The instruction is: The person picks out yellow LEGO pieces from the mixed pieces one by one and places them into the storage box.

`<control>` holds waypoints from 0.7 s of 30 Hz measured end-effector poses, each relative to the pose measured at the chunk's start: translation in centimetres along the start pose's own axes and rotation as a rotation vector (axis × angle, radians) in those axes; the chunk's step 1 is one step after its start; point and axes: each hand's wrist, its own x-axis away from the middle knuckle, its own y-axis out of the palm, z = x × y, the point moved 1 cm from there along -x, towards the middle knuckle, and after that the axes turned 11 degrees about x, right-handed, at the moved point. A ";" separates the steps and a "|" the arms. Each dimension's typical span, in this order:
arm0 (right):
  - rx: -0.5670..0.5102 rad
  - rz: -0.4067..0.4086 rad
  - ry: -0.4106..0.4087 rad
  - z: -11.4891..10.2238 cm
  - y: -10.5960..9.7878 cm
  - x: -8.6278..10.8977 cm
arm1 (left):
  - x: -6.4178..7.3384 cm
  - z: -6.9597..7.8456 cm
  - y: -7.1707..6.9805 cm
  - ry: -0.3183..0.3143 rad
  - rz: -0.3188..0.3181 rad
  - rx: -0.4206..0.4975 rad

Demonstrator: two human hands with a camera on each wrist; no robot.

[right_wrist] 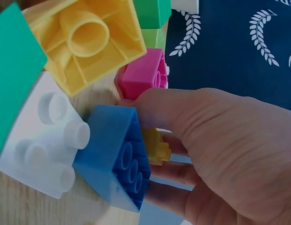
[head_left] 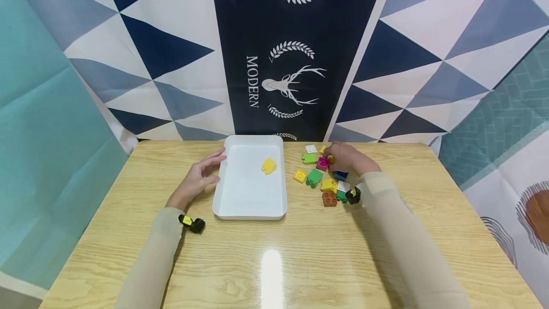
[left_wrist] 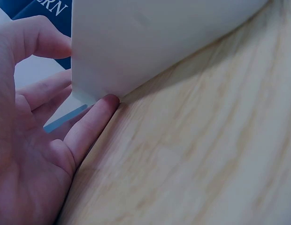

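The left hand is at the left side of a white tray, its fingers at the far end of the rim. In the left wrist view its fingertips meet the tray's outer wall. The right hand reaches down into a group of toy building bricks. A small yellow brick shows between its thumb and fingers; I cannot tell whether they grip it. Beside the thumb tip stands a magenta brick, and a blue brick on its side partly hides the fingers.
One yellow brick lies inside the tray. Around the right hand are green, light green, brown, white and more yellow bricks. A patterned cloth hangs behind the wooden table.
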 end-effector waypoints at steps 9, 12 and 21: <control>0.009 0.013 0.004 -0.1 0.5 -0.3 | 0.0 0.1 0.0 -0.003 -0.001 -0.009; 0.015 0.021 0.006 -0.1 0.6 -0.3 | 0.0 0.1 0.1 -0.002 -0.003 -0.010; 0.038 0.042 0.005 -0.2 0.6 -0.2 | 0.0 0.1 0.1 -0.005 0.001 -0.008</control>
